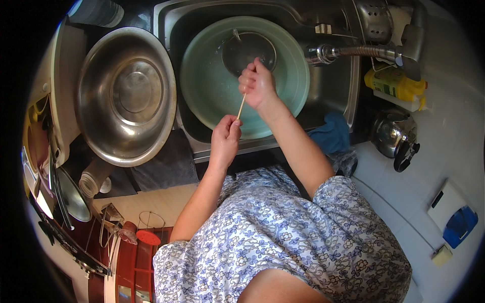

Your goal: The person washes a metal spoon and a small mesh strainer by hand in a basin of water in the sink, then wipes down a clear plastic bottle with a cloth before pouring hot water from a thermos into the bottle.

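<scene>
A thin wooden stick, maybe a chopstick [241, 107], runs between my two hands over a pale green plastic basin [212, 102] in the sink. My left hand [226, 137] pinches its lower end at the basin's near rim. Closed around its upper part, my right hand [258, 84] is higher up, over the basin. Beyond that hand a round, dark metal-rimmed vessel or strainer [244, 51] lies in the basin, partly covered by my fingers. Whether more sticks are inside my right fist cannot be seen.
A large stainless steel bowl [94, 113] stands left of the metal sink [333, 91]. The faucet [326, 54] reaches over the basin's right rim. A blue cloth [333, 134], a yellow bottle [394, 84] and a metal kettle [392, 130] are at the right.
</scene>
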The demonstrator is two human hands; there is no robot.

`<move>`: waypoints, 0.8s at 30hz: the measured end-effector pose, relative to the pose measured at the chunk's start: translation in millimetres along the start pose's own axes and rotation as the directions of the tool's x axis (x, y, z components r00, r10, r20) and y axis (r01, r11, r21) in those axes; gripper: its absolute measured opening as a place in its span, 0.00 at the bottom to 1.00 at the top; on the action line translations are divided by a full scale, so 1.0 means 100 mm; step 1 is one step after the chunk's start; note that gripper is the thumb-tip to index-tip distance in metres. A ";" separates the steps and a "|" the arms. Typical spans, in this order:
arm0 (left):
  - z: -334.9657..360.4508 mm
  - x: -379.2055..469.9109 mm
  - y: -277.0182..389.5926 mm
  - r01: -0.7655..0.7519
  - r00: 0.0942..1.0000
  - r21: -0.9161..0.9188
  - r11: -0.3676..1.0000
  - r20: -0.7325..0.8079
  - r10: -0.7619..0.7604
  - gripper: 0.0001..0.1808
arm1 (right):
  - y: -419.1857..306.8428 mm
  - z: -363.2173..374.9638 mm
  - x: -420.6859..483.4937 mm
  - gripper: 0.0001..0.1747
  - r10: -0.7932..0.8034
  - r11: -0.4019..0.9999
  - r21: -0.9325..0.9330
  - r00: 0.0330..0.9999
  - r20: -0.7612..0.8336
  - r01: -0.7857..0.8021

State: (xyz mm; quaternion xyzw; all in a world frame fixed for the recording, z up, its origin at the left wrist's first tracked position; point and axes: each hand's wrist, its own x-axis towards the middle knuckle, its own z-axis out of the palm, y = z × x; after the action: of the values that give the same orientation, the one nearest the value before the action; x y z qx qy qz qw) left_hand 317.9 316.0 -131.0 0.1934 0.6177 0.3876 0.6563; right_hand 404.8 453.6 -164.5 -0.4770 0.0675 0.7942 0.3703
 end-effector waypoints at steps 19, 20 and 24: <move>-0.08 -0.11 0.31 0.211 0.972 -0.414 0.885 0.183 -0.147 0.21 | 0.28 0.14 -0.66 0.13 -0.062 0.997 -0.030 0.967 0.248 0.072; -0.04 -0.13 0.29 0.208 0.975 -0.437 0.875 0.167 -0.149 0.21 | 0.27 0.15 -0.65 0.13 -0.067 0.995 -0.052 0.964 0.257 0.083; -0.02 -0.16 0.34 0.196 0.972 -0.491 0.849 0.213 -0.102 0.22 | 0.20 0.21 -0.68 0.12 -0.169 0.963 -0.161 0.948 0.271 0.218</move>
State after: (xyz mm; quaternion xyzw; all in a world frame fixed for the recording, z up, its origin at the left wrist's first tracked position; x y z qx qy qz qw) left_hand 307.8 325.1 -95.7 -0.0013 0.4451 0.4656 0.7649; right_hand 395.1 413.7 -103.2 -0.4082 -0.1035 0.8114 0.4054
